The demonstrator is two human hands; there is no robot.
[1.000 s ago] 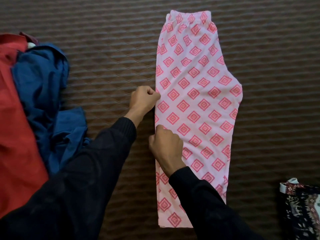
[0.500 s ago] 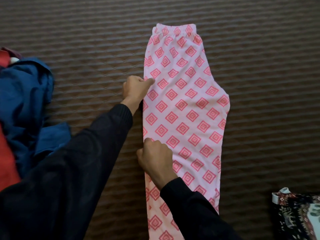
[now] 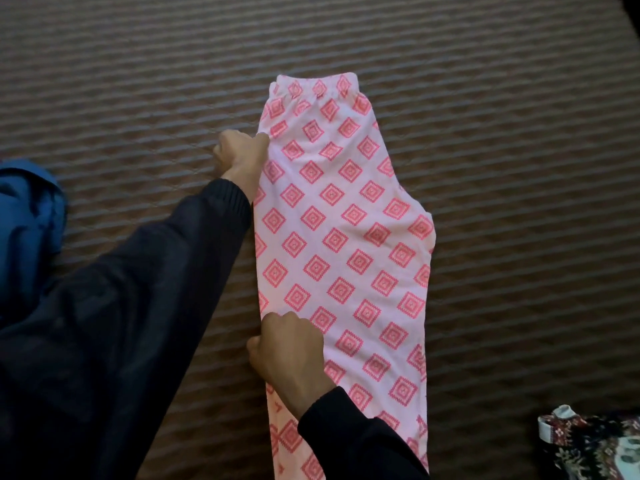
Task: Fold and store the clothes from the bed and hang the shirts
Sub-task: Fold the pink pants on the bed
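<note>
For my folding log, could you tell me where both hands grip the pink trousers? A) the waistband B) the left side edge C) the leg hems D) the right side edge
B: the left hand and right hand both pinch the pink trousers along their left side edge.

light: dim, uneven | corners: dark vignette | focus: soft throughout | sleeves [image 3: 121,323]: nearly black, detail lost

— What are you wearing on your arms?

— Long dark sleeves, near black with a navy cast. The left sleeve [image 3: 131,306] is loose, creased fabric and ends in a ribbed knit cuff [image 3: 228,199] at the wrist.

— And the other?

— The right sleeve [image 3: 349,441] looks the same colour. Your left hand [image 3: 242,157] and right hand [image 3: 291,351] are bare, without gloves.
</note>
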